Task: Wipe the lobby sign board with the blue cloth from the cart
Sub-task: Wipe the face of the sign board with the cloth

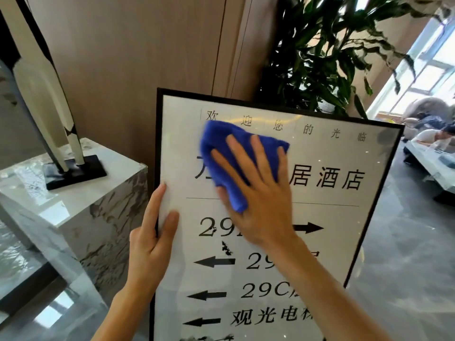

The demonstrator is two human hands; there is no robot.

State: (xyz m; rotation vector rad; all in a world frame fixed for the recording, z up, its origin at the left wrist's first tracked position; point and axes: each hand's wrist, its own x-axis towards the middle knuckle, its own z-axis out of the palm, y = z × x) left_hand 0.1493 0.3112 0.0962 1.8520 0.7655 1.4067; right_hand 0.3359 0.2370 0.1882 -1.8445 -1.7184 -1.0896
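The right hand (256, 193) lies flat on the sign (344, 217), fingers (236, 153) spread over the blue cloth (221, 143) so the whole palm presses it against the glossy face; the cloth bunches out beyond the fingertips toward the top row of characters. The left hand (150, 239) clamps the sign's left edge, thumb on the front and fingers wrapped behind the frame, likely to brace the board against the wiping push. Dark smudges sit below the right fingers, near the numbers, so the lower part probably remains to be wiped. A plant (320, 57) stands behind the sign; a marble plinth (81, 200) lies left of the left fingers.
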